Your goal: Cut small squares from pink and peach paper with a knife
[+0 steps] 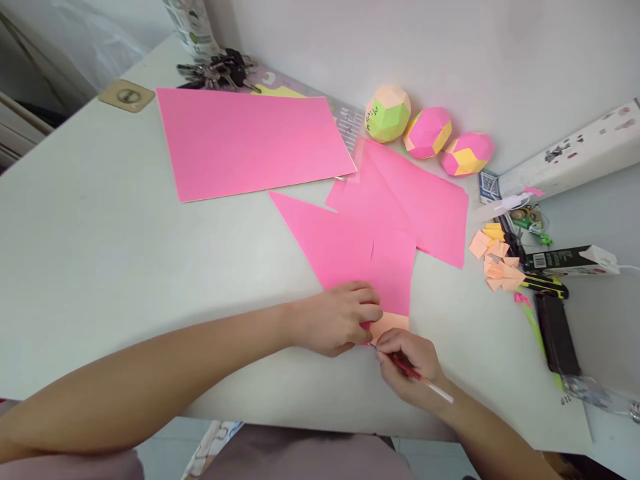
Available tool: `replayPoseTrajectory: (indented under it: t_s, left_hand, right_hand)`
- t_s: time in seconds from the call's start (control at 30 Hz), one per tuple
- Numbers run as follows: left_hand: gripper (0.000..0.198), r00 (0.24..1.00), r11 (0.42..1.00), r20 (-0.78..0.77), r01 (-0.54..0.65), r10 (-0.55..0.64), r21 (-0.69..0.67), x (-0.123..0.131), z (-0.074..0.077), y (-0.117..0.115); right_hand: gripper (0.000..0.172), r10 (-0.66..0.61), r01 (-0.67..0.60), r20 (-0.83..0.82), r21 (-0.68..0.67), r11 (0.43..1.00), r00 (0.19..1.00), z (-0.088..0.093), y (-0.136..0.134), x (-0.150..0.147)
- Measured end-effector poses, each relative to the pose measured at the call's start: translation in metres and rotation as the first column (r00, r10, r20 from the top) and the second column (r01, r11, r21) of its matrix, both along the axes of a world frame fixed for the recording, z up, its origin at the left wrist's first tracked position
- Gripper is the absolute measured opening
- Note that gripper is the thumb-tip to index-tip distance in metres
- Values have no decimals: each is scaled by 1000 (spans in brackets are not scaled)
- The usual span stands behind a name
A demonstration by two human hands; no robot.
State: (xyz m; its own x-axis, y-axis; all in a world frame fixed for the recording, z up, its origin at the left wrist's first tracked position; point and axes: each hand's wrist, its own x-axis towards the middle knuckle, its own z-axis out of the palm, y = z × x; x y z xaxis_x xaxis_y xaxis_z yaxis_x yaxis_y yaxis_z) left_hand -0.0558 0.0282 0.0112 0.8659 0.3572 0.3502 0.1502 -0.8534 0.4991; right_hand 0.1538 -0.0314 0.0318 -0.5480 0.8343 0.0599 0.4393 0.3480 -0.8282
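My right hand (409, 367) pinches a red pen (413, 372), its tip down at the lower edge of a small orange paper (391, 323). Beside it, my left hand (340, 319) has bent fingers pressing the orange paper down, with a small dark pink edge showing under the fingertips; what that piece is, I cannot make out. The orange paper lies on a pink paper sheet (350, 247) that has a short slit or line near its middle. Another folded-looking pink sheet (440, 213) lies behind it to the right.
A large pink sheet (250, 147) lies at the back left, near keys (220, 70) and a ruler (350, 123). Several faceted paper balls (388, 113) sit along the wall. On the right are orange paper pieces (500, 267), a utility knife (545, 285) and a black case (557, 333).
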Motion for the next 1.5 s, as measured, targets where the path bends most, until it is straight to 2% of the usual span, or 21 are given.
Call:
replayPoseTrajectory:
  t_s: [0.13, 0.23, 0.57, 1.23, 1.5]
  left_hand:
    - [20, 1000, 1000, 21, -9, 9, -5, 0, 0, -1]
    - [20, 1000, 1000, 23, -14, 14, -7, 1, 1, -1]
    - [21, 1000, 1000, 6, -17, 17, -12, 1, 3, -1]
    - [23, 999, 1000, 15, -29, 29, 12, 1, 3, -3]
    - [24, 999, 1000, 18, -27, 27, 4, 1, 3, -3]
  right_hand:
    - [20, 2, -4, 8, 170, 985, 1000, -7, -3, -3]
    - [21, 0, 0, -3, 216, 976, 1000, -10, -3, -5]
    - [22, -36, 34, 6, 213, 976, 999, -12, -3, -7]
    - [22, -10, 6, 18, 197, 980, 1000, -17, -5, -3]
    - [19, -41, 28, 71, 180, 983, 997, -18, -7, -1]
